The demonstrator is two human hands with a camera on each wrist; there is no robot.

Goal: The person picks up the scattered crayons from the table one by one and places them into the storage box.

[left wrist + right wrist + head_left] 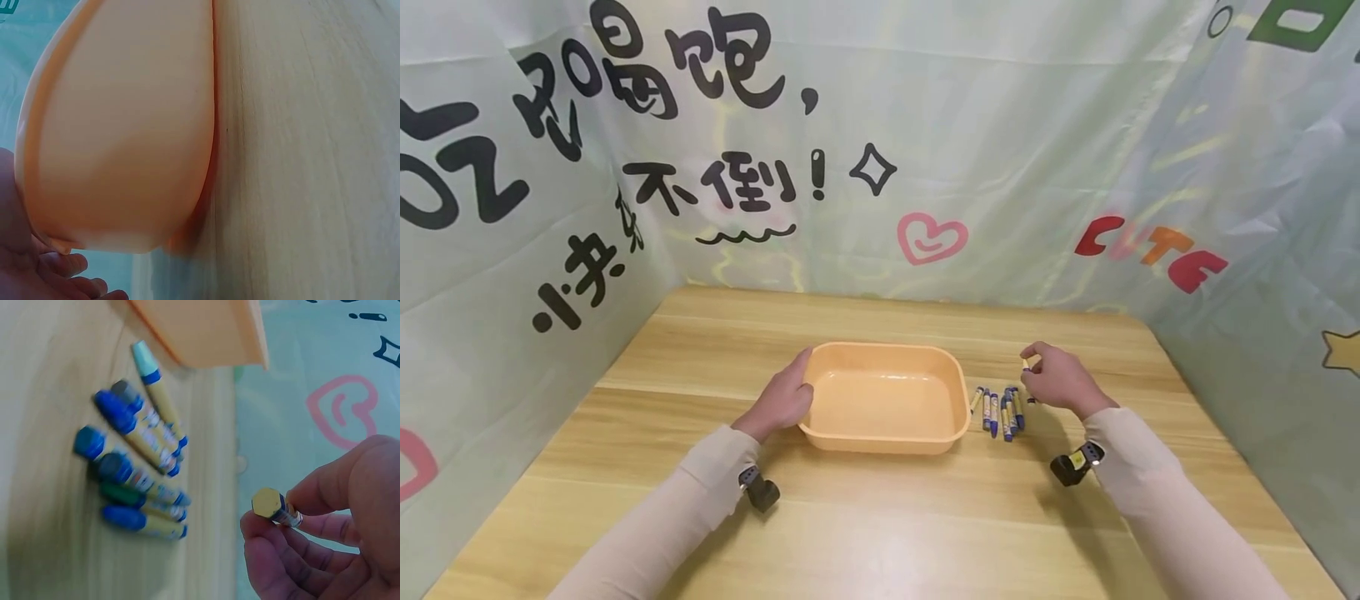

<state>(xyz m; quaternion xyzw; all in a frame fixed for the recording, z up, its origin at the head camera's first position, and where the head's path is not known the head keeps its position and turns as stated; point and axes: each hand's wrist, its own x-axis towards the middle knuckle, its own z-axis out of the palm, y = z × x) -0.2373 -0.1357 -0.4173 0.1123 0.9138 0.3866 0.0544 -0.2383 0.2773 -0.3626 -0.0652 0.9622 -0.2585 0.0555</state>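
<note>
Cream showed at one end of the crayon (267, 503) that the right hand (1063, 379) pinched, thumb against fingers, off towards the table's far right corner. The left hand (782, 396) gripped the tray (880, 443) by the rim at its left end; the tray stood short of the table's far edge, about midway between its side edges. Seven other crayons (145, 442) lay bunched on the table (880, 517) between the tray's right end and the right hand. The step in hand looked like handling a single crayon with the tray steadied; the next move seemed to call for a firm pinch and a path that missed the bunch. The right hand hid most of its crayon in the head view, and whose dark tip poked out beneath could not be told. The table's near edge was cut off.
</note>
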